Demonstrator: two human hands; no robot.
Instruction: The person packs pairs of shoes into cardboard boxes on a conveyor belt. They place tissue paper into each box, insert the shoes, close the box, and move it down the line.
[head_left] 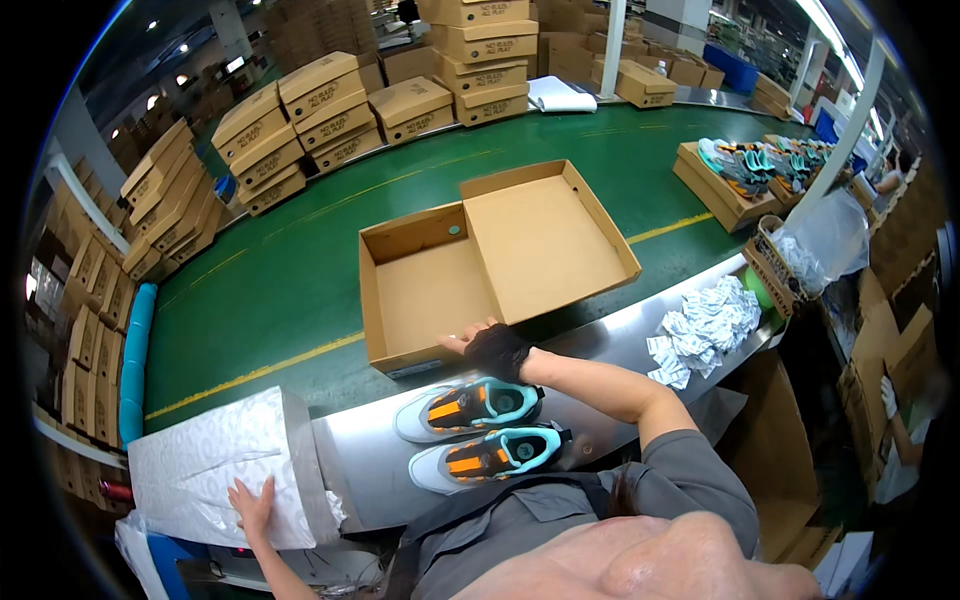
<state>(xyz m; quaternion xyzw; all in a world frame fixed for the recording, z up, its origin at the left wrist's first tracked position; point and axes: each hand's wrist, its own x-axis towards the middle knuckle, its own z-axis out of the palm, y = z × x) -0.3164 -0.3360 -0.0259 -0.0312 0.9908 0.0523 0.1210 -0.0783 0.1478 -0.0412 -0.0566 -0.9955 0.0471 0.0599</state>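
Note:
My left hand (255, 508) lies with fingers spread on a stack of white patterned tissue paper (210, 455) at the lower left. In a black fingerless glove, my right hand (492, 348) reaches over the near wall of an open brown shoebox (425, 290). Its fingers are stretched out, and a tiny pale spot shows by a fingertip, too small to name. The shoebox's lid (545, 240) is folded back to the right. Just below my right hand, two grey, black and orange sneakers (465, 408) with turquoise linings sit side by side on the metal ledge (360, 455), toes to the left.
A heap of small white packets (705, 325) lies on the ledge to the right. More sneakers (745, 165) rest on boxes beyond the green conveyor belt's (290, 290) yellow line. Stacked shoeboxes (325, 110) line the far side. A turquoise padded roll (138, 350) borders the left end.

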